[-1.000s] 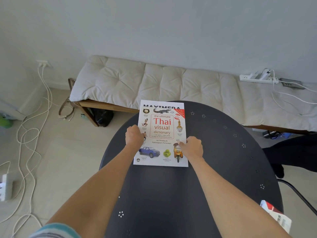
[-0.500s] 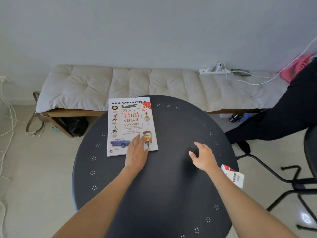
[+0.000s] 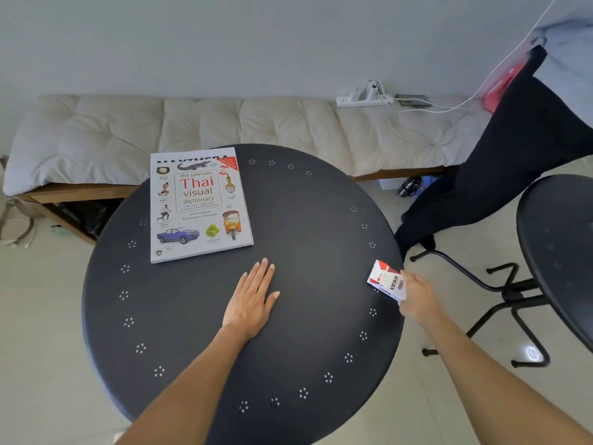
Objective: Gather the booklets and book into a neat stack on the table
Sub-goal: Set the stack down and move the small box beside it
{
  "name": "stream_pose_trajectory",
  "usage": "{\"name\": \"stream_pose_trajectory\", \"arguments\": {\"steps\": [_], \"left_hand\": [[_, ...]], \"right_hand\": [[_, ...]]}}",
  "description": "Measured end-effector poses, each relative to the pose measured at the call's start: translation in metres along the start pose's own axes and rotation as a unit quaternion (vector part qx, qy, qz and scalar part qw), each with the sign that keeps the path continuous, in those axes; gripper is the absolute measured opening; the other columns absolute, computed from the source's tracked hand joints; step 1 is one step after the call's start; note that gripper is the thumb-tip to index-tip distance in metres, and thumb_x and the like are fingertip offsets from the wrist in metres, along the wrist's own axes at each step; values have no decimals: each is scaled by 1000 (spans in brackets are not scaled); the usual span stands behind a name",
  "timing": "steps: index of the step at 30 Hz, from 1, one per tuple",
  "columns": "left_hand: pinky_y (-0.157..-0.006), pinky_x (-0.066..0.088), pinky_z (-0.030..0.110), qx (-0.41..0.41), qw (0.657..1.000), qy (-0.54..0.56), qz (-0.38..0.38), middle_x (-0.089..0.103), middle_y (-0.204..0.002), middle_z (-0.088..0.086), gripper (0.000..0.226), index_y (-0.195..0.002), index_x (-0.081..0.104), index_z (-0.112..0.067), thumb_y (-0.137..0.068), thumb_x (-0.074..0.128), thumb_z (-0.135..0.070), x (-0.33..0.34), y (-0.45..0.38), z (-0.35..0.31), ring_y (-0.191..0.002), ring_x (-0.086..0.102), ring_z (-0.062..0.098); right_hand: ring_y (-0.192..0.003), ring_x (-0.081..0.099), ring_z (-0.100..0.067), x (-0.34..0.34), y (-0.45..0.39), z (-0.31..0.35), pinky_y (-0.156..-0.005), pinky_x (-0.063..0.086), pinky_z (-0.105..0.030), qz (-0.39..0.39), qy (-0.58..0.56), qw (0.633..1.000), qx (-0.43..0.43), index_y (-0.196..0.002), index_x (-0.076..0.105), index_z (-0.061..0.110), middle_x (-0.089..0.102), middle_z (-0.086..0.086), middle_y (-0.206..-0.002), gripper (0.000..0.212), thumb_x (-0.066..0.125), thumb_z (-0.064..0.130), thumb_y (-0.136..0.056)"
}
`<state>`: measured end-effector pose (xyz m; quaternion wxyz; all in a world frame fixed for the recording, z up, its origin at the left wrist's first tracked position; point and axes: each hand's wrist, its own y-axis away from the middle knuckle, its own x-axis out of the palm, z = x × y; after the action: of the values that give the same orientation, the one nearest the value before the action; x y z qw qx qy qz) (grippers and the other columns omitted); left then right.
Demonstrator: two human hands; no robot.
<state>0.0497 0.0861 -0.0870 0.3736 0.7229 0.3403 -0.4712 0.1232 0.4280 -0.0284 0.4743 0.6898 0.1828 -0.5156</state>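
Round dark table (image 3: 305, 354), perforated flower marks ringing its rim; cushioned bench (image 3: 192, 130) behind the table against a pale wall; power strip (image 3: 364, 98) with white cables on the bench's right part; second dark table (image 3: 558, 252) to the right of the first, cut off by the frame edge; dark garment (image 3: 513, 155) draped between the two

Book (image 3: 199, 203), "the ultimate Thai visual dictionary", flat on the table's far left part, lying on something whose printed top edge shows above it; what lies beneath is hidden

Left hand (image 3: 253, 303): flat on the table centre, fingers released and spread, clear of the book

Right hand (image 3: 417, 297): at the table's right edge, fingers grasping a small red-and-white booklet (image 3: 386, 279), tilted; fingertips hidden behind it

Change from half a second ago: left hand off the book's near corner; right hand, then empty on the table, now at the booklet
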Motion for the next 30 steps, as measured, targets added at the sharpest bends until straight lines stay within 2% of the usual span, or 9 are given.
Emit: {"name": "stream_pose_trajectory", "arguments": {"steps": [5,8,11,15,18,24,28,30], "left_hand": [[-120,0,33,-5,1000,-1,-5,-3,-161,-2,83,-152,0,-19,-82,-24,-55,3,1,0,-150,0,15],[-119,-3,31,-5,1000,5,-5,-5,-161,-4,80,-152,-2,-21,-82,-21,-55,3,1,1,-150,-1,14],[-117,-8,29,-8,1000,13,-6,-7,-161,-4,78,-152,-3,-22,-83,-14,-57,-1,3,5,-149,-3,13],[-116,-11,27,-28,999,16,-21,-8,-160,-5,76,-152,-3,-23,-85,-6,-59,-8,7,23,-149,-4,12],[-117,-13,26,-38,999,18,-27,-5,-161,-6,76,-153,0,-25,-86,-3,-61,-12,9,46,-149,-2,12],[-119,-8,29,-38,999,15,-28,-9,-160,-9,73,-153,-1,-27,-88,-1,-61,-20,14,81,-148,-4,9],[-122,3,34,-21,999,10,-32,-1,-160,-9,66,-153,7,-27,-96,16,-58,-19,16,94,-149,3,11],[-122,3,34,-21,999,12,-31,1,-161,-8,65,-153,8,-27,-96,19,-56,-17,15,96,-149,4,10]], "right_hand": [[-110,54,-30,6,4,10,-88,50,-38,-32,-27,999,-6,-130,47,10,56,-13,-122,56,69,24,-81],[-105,55,-30,2,5,25,-85,51,-39,-39,-55,998,7,-118,55,11,57,-12,-114,50,71,32,-75],[-104,56,-30,-4,3,47,-81,53,-41,-58,-85,995,0,-118,54,10,57,-11,-114,55,72,35,-72],[-104,57,-28,-14,-4,90,-70,49,-34,-87,-89,992,-27,-117,52,8,57,-9,-114,54,71,37,-75],[-103,57,-28,-20,-10,131,-73,51,-37,-91,-126,987,-44,-113,54,7,57,-9,-112,52,71,37,-75],[-102,58,-29,-32,-26,212,-76,51,-39,-94,-186,975,-71,-109,56,6,56,-9,-110,48,69,38,-76],[-101,57,-31,-34,-43,259,-71,47,-36,-107,-205,969,-83,-113,54,4,54,-12,-113,50,70,34,-77],[-103,57,-31,-36,-55,280,-70,47,-36,-111,-213,968,-78,-116,52,3,54,-13,-114,53,70,33,-76]]}}
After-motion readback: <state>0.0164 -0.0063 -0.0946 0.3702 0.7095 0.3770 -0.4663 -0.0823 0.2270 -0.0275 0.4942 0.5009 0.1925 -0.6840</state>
